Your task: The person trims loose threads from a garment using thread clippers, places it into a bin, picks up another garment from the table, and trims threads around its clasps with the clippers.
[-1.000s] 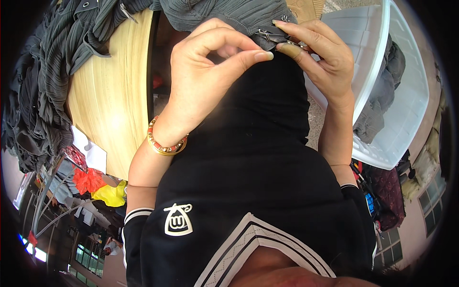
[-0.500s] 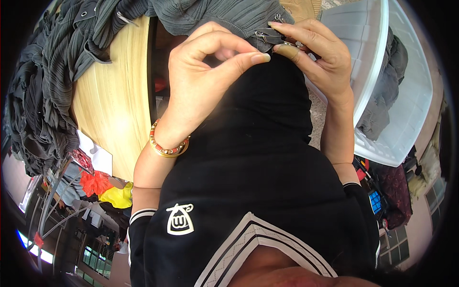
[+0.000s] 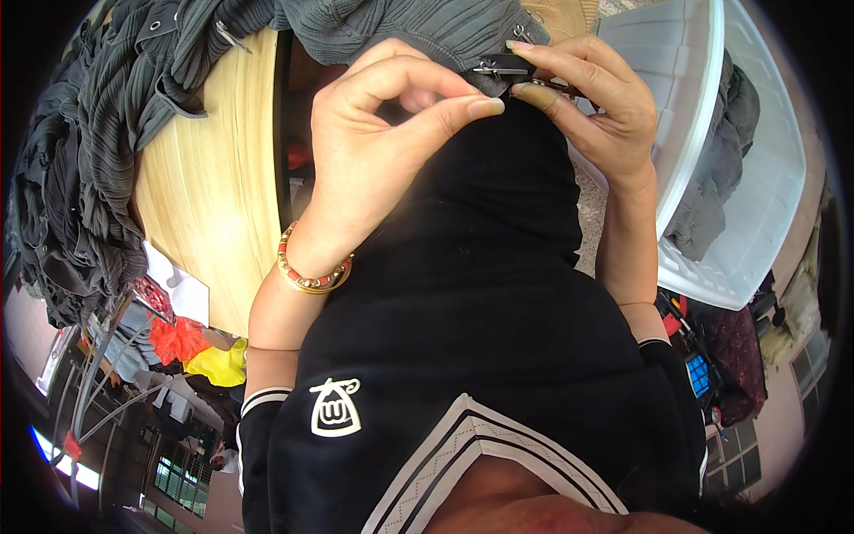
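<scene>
Both hands have shifted slightly. Left hand [image 3: 382, 151] pinches empty; right hand [image 3: 583, 111] grips metal clip [image 3: 498, 67] on grey garment [image 3: 400, 31]. Clipping appears unfinished.

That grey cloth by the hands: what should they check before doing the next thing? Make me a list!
1. Grey ribbed cloth lying on the wooden table: ok.
2. Right hand gripping a small metal clip at the cloth's edge: ok, pinched between fingertips.
3. Left hand on the cloth: cannot tell; thumb and forefinger curl together, but what they pinch is hidden.
4. Clip shut on the cloth: cannot tell, too small.
5. Clear plastic bin beside the right hand, dark clothes inside: ok.
6. Pile of grey garments staying on the table: ok.
</scene>
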Action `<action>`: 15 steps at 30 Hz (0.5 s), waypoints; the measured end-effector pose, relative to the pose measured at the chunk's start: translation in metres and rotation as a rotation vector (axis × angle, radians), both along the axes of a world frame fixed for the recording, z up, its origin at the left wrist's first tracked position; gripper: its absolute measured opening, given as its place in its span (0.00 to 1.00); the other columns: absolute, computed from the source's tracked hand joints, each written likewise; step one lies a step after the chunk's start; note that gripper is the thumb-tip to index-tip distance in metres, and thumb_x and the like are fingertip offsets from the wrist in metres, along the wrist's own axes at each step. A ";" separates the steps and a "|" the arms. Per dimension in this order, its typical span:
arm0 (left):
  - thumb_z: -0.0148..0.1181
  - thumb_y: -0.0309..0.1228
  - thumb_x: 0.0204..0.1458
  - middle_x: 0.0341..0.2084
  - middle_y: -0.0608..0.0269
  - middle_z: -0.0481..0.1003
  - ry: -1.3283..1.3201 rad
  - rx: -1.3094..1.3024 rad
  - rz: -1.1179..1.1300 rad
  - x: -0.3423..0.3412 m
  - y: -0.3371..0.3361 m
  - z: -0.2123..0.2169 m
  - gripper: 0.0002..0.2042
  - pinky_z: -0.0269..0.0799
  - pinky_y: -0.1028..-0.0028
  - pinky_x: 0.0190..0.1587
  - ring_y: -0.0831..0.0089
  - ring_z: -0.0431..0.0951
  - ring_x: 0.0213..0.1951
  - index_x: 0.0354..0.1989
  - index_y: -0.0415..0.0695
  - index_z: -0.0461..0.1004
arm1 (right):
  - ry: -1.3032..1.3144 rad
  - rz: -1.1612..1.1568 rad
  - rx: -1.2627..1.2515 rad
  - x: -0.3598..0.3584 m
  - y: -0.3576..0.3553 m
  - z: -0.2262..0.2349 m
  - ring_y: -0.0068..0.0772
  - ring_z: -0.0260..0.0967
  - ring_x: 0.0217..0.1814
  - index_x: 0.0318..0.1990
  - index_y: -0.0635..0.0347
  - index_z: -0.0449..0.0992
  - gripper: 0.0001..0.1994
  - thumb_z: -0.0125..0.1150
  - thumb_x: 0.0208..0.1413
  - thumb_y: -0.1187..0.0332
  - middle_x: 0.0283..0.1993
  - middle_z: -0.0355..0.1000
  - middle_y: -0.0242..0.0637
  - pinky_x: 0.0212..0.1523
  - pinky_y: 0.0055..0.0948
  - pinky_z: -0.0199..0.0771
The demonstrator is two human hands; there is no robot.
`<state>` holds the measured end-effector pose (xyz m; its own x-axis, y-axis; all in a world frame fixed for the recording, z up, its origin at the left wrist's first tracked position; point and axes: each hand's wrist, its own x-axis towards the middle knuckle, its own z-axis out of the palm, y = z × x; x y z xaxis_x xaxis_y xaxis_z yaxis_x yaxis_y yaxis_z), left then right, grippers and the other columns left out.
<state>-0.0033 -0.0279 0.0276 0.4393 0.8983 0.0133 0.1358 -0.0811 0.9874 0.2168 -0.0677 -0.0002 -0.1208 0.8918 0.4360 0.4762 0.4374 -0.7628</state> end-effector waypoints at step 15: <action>0.70 0.17 0.44 0.25 0.72 0.70 -0.004 -0.001 -0.053 0.001 -0.002 0.002 0.06 0.61 0.85 0.33 0.86 0.65 0.28 0.30 0.39 0.81 | 0.073 0.038 -0.075 -0.001 0.001 0.001 0.20 0.65 0.27 0.47 0.57 0.82 0.18 0.70 0.45 0.76 0.29 0.71 0.30 0.26 0.21 0.64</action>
<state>-0.0018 -0.0303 0.0297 0.4864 0.8736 0.0138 0.1276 -0.0866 0.9880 0.2162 -0.0668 0.0006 -0.1252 0.9179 0.3766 0.4028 0.3939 -0.8262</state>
